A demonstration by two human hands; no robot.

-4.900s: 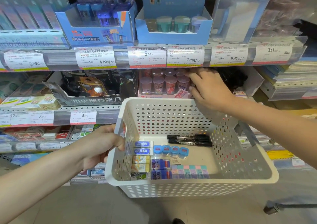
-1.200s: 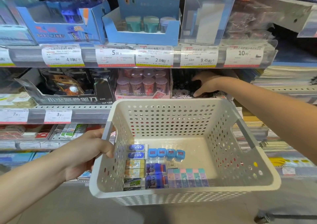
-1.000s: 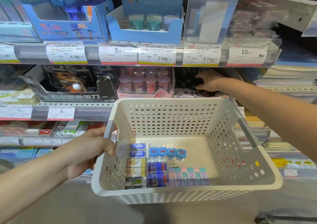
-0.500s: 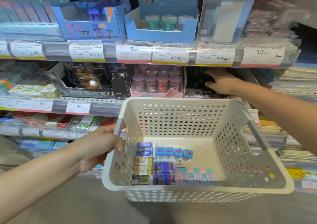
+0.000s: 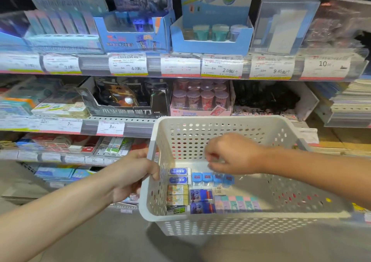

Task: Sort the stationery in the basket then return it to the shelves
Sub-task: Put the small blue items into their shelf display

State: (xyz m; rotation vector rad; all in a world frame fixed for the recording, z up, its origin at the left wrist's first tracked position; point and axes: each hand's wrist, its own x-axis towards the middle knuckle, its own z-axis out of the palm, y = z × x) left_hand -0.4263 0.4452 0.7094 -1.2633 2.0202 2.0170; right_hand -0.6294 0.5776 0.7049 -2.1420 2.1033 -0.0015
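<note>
Stationery shelves (image 5: pixel 140 68) facing | left hand (image 5: pixel 132 176) gripping basket (image 5: pixel 241 219) rim | right hand (image 5: pixel 230 154) curling above blue sharpeners (image 5: pixel 212 178), grasp unclear | next: pinching one out.

We read shelf-edge price tags: "4.0" (image 5: pixel 128 66), "2.0" (image 5: pixel 221 68), "9.45" (image 5: pixel 271 69), "10.00" (image 5: pixel 324 65); lower rail tag "3.50" (image 5: pixel 110 128).

White perforated basket (image 5: pixel 230 224), small erasers (image 5: pixel 178 189) sorted inside
</note>
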